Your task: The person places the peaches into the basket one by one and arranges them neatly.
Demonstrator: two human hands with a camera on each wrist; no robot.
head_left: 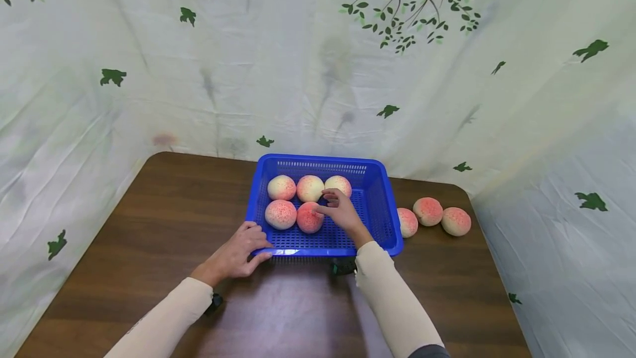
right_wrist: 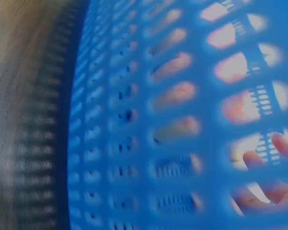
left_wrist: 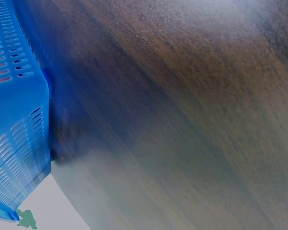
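Note:
A blue plastic basket with slotted walls stands on the table, several peaches in it in two rows. My left hand grips its front left corner, fingers over the rim and thumb along the front. Inside the basket, my right hand hovers with fingers and thumb apart. Its thumb is at the upper right of the redder front-row peach; whether they touch is unclear. A paler peach lies left of that one. In the right wrist view, fingers show through the basket's slots. The left wrist view shows the basket's side, not the hand.
Three peaches lie on the table right of the basket, one behind the others, another rightmost. Brown wooden table surrounds the basket. A white leaf-printed cloth hangs behind and at both sides.

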